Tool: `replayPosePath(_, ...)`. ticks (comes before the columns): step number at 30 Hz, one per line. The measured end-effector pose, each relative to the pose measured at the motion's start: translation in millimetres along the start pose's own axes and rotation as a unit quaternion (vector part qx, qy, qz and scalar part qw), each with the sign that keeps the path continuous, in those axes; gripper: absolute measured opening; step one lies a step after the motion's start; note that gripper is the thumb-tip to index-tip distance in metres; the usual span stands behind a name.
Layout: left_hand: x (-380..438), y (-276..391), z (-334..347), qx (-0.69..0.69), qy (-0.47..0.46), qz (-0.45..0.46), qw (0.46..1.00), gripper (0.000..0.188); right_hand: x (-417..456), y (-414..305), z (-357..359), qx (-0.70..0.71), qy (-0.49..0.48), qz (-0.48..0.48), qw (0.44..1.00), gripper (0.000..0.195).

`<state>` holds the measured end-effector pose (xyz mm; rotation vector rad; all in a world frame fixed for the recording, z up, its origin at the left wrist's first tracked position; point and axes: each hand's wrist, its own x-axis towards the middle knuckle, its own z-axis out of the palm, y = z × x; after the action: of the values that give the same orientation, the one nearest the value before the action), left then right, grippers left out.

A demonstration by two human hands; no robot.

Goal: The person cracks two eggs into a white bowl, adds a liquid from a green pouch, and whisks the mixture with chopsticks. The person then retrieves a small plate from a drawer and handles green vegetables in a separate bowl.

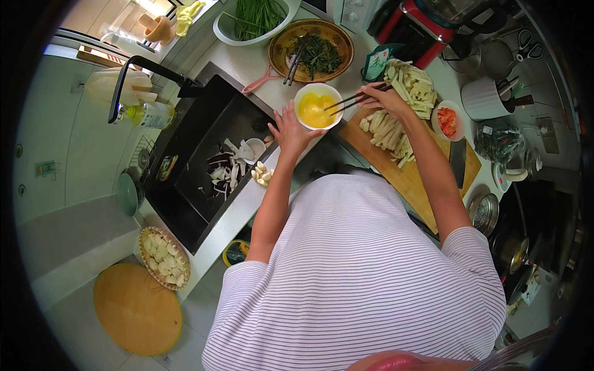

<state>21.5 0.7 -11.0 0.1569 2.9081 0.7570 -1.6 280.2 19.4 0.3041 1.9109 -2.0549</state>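
Observation:
A small white bowl (302, 121) stands on the counter at the sink's corner, with yellow beaten egg (317, 111) inside, the yolk partly mixed. My left hand (292, 129) grips the bowl's near left side, fingers along the wall and thumb at the front. In my right hand (383, 99) is a pair of dark chopsticks (355, 98), their tips dipped in the egg. Below my right forearm lies a wooden cutting board (366, 139) bearing cut pale vegetable strips (385, 132). More strips (410, 88) are heaped on a plate behind it.
The black sink (185, 162) holds peelings. Garlic cloves (262, 175) lie on its front edge. Behind the bowl are a brown patterned basin (278, 46) of greens and a pink peeler (259, 81). A knife (457, 162) rests on the board, near a bowl of chopped red pieces (447, 121).

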Motion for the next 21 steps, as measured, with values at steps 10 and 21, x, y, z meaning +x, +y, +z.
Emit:
replayPosePath(10,2,1,1,0.002,-0.007,-0.014,1.0,0.12,0,-10,-1,0.019,-0.005,-0.04,0.999,0.03)
replayPosePath(21,1,-1,1,0.011,-0.01,-0.014,1.0,0.12,-2,-10,0,0.004,-0.037,-0.012,0.999,0.03)
